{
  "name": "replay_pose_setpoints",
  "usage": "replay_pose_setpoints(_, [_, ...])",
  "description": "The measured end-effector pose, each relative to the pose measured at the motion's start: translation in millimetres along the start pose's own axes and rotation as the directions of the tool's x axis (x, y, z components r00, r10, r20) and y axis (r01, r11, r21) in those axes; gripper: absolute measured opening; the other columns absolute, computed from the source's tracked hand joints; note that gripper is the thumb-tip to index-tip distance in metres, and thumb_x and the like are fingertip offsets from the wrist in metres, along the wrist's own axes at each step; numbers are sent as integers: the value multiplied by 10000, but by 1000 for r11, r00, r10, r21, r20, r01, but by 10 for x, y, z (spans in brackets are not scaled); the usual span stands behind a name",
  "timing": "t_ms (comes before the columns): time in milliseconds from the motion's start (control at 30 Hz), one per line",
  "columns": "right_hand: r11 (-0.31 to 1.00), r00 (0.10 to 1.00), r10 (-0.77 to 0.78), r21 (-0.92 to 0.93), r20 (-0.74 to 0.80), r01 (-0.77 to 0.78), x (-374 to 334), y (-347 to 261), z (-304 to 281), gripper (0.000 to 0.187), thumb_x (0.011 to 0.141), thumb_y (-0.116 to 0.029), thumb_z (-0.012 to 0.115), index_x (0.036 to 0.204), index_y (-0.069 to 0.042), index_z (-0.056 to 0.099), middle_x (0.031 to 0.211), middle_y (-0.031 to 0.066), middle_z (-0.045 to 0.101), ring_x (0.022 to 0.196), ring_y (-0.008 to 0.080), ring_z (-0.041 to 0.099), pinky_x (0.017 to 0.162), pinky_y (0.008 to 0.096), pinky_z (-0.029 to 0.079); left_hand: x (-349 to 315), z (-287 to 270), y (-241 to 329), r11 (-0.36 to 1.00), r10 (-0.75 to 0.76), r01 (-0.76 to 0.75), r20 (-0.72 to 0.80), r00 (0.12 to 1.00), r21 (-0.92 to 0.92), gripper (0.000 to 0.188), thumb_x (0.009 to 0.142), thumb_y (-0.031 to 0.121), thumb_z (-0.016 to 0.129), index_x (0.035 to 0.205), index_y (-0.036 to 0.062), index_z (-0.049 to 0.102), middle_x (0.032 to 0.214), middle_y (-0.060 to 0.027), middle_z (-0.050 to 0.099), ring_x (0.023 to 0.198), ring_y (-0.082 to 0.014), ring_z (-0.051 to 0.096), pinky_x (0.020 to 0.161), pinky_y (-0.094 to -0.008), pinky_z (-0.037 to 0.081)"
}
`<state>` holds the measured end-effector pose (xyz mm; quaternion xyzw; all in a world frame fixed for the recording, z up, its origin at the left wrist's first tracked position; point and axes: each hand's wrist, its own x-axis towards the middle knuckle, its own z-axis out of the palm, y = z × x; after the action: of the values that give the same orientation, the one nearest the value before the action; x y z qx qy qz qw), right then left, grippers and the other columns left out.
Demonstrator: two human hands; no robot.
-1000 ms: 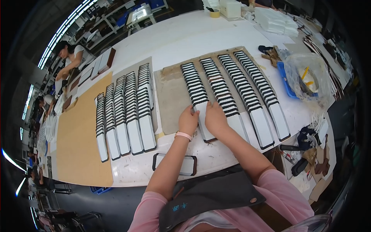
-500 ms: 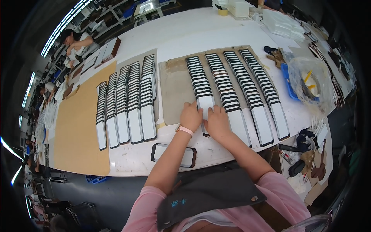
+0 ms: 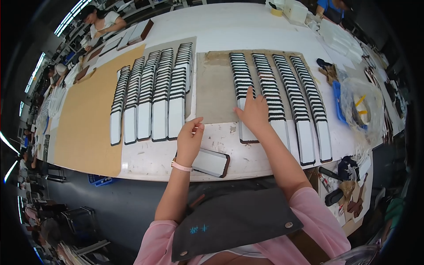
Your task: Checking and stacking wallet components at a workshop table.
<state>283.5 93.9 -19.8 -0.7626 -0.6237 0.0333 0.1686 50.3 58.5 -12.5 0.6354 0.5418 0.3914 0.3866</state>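
My right hand [image 3: 255,110] lies over the leftmost row of overlapping white panels with dark edges [image 3: 248,134], thumb and index finger spread, nothing seen in its grasp. Its index fingertip reaches onto the stacked edges. My left hand [image 3: 190,141] is raised off that row with loosely bent, parted fingers and looks empty. Just below and beside it, a single white dark-edged panel [image 3: 213,162] lies askew near the table's front edge, partly hidden by the wrist. More such rows [image 3: 304,137] stretch away on the right over a grey-brown board [image 3: 212,99].
Another group of panel rows [image 3: 145,121] sits left of my hands, beside a tan sheet [image 3: 88,128]. At the right are a blue tray [image 3: 339,104], a plastic bag [image 3: 369,104] and a side surface with tools. Co-workers are at the far left and far right.
Both hands were together on the near end of the leftmost row. My left hand has drawn back left toward the single panel; my right hand has shifted farther up the row. The view has shifted.
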Motion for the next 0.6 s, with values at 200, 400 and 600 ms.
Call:
replay_pose_setpoints(200, [985, 990, 130, -120, 47, -123, 149, -84, 118, 967, 770, -475, 765, 1475, 9, 313, 1087, 302, 588, 1042, 414, 577, 875, 481, 480, -274, -106, -47, 993, 83, -81, -24, 996, 85, 256, 932, 125, 619, 1167, 31, 655, 981, -90, 660, 883, -192, 626, 767, -310, 496])
replay_pose_setpoints(400, [974, 983, 175, -159, 63, -163, 169, -154, 129, 946, 781, -457, 744, 1488, -12, 300, 1128, 280, 589, 1071, 388, 560, 894, 492, 445, -392, -264, -173, 990, 107, -97, -94, 990, 105, 230, 927, 97, 616, 1140, 21, 660, 959, -114, 660, 882, -212, 630, 780, -318, 496])
replay_pose_setpoints(600, [969, 979, 191, -171, 77, -176, 157, -167, 112, 905, 795, -448, 718, 1486, -26, 313, 1145, 256, 584, 1096, 367, 542, 901, 492, 421, -467, -393, -190, 952, 193, -151, -139, 971, 267, 208, 917, 63, 596, 1108, 13, 662, 965, -138, 659, 881, -269, 631, 806, -358, 494])
